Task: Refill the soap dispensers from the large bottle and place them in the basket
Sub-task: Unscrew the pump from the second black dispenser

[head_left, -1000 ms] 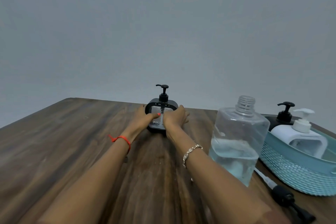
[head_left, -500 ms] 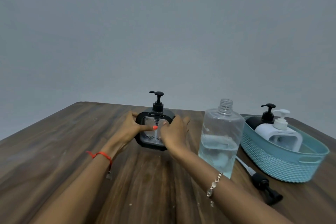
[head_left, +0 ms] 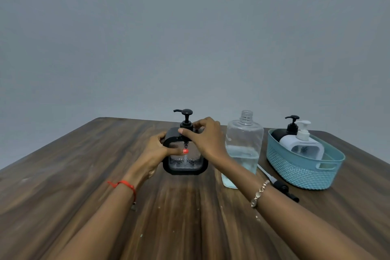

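Black dispenser sits upright, left grip clasping its side, right grip pinching its pump collar.

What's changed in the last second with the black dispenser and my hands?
The black dispenser slid toward you. The right grip left its side and now pinches the pump collar. The left grip still holds the other side. The large bottle, basket and loose pump stayed put.

Black dispenser upright mid-table; open large bottle (partly full) beside teal basket.
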Tool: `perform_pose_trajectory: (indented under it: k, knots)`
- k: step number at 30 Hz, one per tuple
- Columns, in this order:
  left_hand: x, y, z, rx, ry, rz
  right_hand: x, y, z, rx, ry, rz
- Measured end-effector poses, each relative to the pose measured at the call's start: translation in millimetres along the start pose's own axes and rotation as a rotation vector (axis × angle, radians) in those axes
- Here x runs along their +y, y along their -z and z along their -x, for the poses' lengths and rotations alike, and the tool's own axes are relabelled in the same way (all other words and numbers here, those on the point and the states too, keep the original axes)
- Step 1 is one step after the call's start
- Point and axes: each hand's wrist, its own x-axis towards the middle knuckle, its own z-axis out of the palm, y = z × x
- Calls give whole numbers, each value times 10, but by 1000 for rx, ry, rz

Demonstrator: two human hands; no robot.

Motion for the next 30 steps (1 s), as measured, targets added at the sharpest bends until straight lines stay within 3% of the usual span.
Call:
perform_pose_trajectory:
  k: [6,10,13,19,24,30]
  knots:
    - [144,-11,203,-53,-14,-56,-57,248,13,-193,55,-49]
    - [229,30,288,-127,-5,-43,-74,407,53,-354,165,-216]
    - [284,26,297,-132,-4,-58,-55,523,16,-530,99,-383]
    - [285,-74,311,-59,5,-38,-63,516,-11,-406,37,-420]
    - [268,-133,317,-45,9,-45,-63,481,26,-232,49,-130]
    - [265,-168,333,-54,7,-46,-74,613,13,-318,-30,-419]
